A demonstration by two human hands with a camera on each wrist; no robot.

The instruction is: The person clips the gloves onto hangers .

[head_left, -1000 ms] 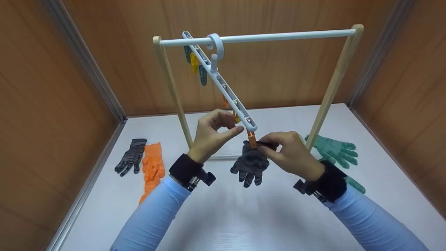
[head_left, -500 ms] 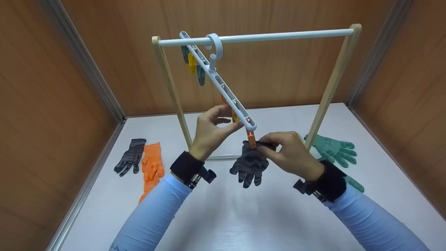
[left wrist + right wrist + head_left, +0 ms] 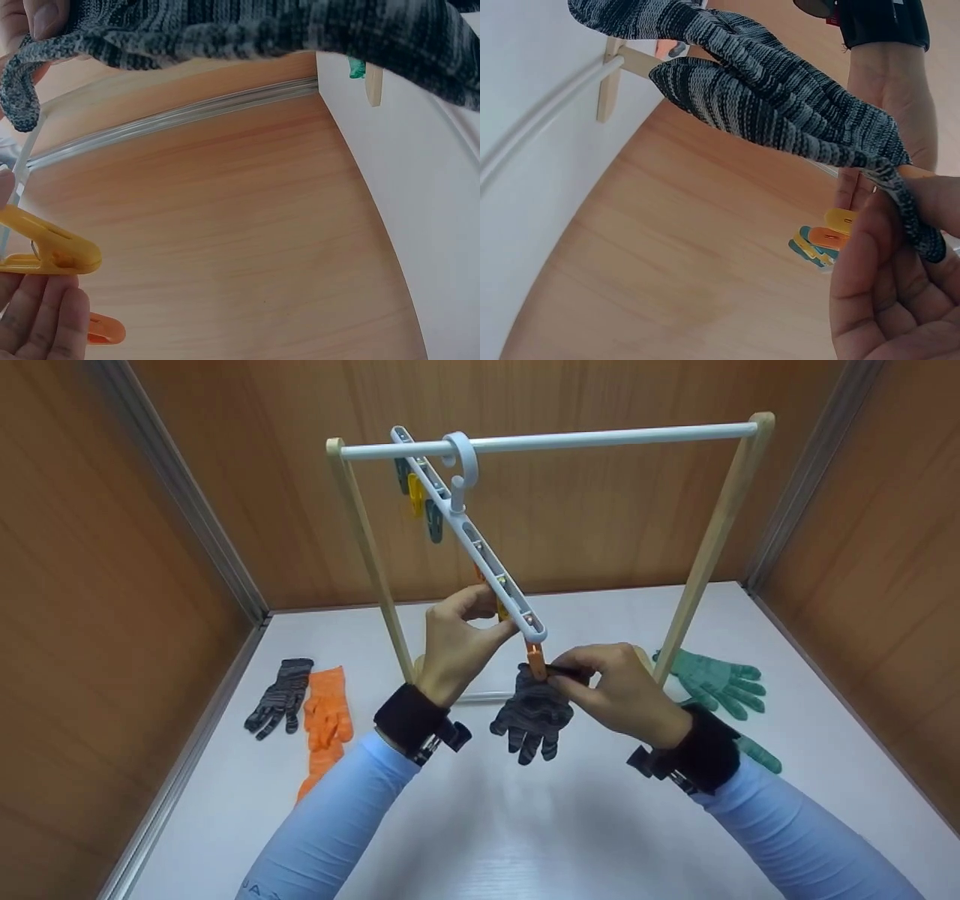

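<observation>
A white clip hanger (image 3: 480, 547) hooks over the rail (image 3: 600, 436) of a wooden rack and slopes down toward me. My left hand (image 3: 457, 641) pinches its low end, thumb under the bar, fingers by a yellow clip (image 3: 52, 251). An orange clip (image 3: 535, 658) hangs from that end. My right hand (image 3: 611, 682) pinches the cuff of a grey-black striped glove (image 3: 529, 712) right at this clip; the glove dangles fingers down. In the right wrist view the glove (image 3: 765, 82) drapes from my fingertips (image 3: 919, 202).
On the white table lie another striped glove (image 3: 279, 697) and an orange glove (image 3: 326, 720) at the left, and two green gloves (image 3: 716, 679) at the right behind my right wrist. The rack's posts (image 3: 371, 555) stand left and right. Brown walls enclose the table.
My left hand has closed in on the hanger's low end and now pinches it; the bar's end has shifted slightly left. My right hand keeps the glove's cuff at the orange clip.
</observation>
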